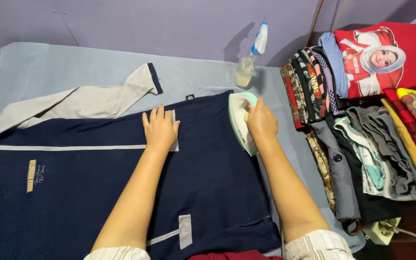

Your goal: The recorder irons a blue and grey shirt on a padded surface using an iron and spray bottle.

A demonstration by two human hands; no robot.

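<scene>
Navy knit shirt [97, 192], flat left hand [160, 130], right hand [262, 121] gripping iron [240, 120]

Navy shirt [121, 192] — flat; iron [239, 120] atop

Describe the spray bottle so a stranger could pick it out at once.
Start at the grey-blue padded surface under the navy shirt and follow it to the purple wall. The spray bottle stands there, just beyond the iron under the right hand. It alone is clear plastic, with a blue-and-white trigger top.
</scene>
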